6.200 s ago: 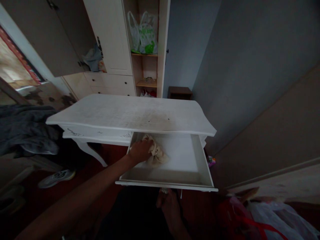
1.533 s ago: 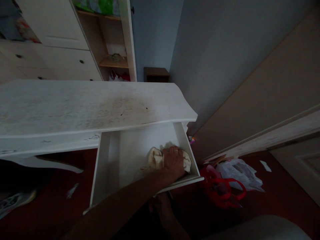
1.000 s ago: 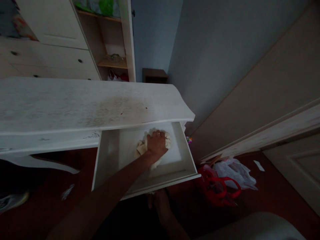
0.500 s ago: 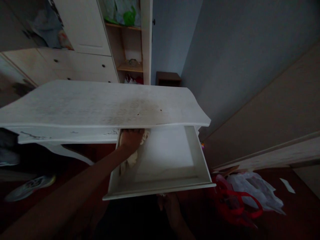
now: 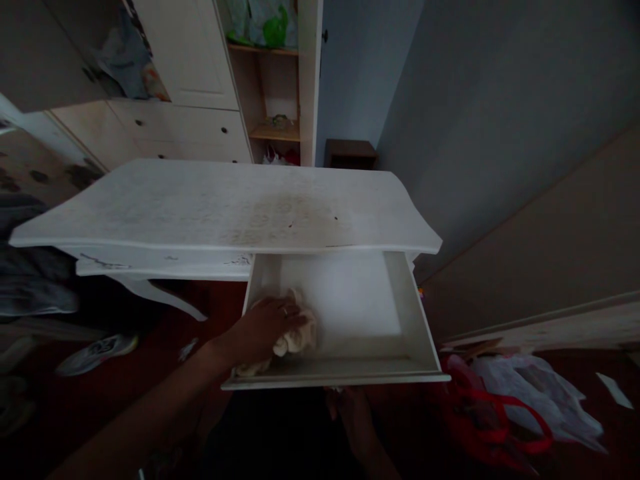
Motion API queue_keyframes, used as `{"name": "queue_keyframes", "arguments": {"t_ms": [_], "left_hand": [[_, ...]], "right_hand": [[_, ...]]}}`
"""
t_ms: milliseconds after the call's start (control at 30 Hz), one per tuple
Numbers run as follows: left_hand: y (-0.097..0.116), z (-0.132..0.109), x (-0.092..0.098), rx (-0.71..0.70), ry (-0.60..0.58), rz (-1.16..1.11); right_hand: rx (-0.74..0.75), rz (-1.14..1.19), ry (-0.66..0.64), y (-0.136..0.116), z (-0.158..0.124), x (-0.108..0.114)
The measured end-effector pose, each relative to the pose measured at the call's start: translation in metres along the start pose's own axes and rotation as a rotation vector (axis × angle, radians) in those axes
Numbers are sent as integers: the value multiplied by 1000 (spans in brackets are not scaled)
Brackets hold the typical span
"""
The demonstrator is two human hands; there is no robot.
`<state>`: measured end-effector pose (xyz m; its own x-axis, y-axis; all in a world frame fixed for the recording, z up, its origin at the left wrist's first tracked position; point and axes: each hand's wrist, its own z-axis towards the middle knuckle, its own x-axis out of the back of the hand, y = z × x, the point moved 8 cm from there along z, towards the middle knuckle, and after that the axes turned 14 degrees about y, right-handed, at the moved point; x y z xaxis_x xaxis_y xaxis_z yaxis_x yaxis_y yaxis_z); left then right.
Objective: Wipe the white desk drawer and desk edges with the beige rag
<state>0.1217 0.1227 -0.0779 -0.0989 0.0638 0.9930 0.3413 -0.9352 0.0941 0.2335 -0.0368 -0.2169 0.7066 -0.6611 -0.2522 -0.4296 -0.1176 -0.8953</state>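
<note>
The person's left hand (image 5: 265,325) has its fingers together, clasped over a bunched cream cloth (image 5: 300,337) in the near left part of the open drawer (image 5: 355,300) of a white table (image 5: 370,200). The right hand (image 5: 354,415) is below the drawer's front, too dark to tell whether its fingers grip

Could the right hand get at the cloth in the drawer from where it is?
Probably not directly: the right hand is outside the drawer front, which stands between it and the cloth; the left hand also covers part of the cloth.
</note>
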Motion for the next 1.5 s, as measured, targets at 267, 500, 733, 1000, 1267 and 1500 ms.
{"name": "queue_keyframes", "arguments": {"t_ms": [267, 500, 733, 1000, 1267, 1500], "left_hand": [[-6, -23, 50, -92, 374, 18], [-59, 8, 69, -63, 450, 129], [-73, 5, 79, -102, 606, -3], [-36, -33, 65, -21, 682, -297], [14, -67, 65, 57, 500, -373], [36, -66, 63, 94, 413, -290]], "right_hand": [[-65, 1, -28, -1, 1, -3], [-73, 59, 24, 7, 2, 4], [-83, 54, 38, 5, 2, 1], [-62, 91, 44, 8, 3, 4], [-80, 70, 16, 6, 2, 2], [-42, 52, 4, 0, -1, -1]]}}
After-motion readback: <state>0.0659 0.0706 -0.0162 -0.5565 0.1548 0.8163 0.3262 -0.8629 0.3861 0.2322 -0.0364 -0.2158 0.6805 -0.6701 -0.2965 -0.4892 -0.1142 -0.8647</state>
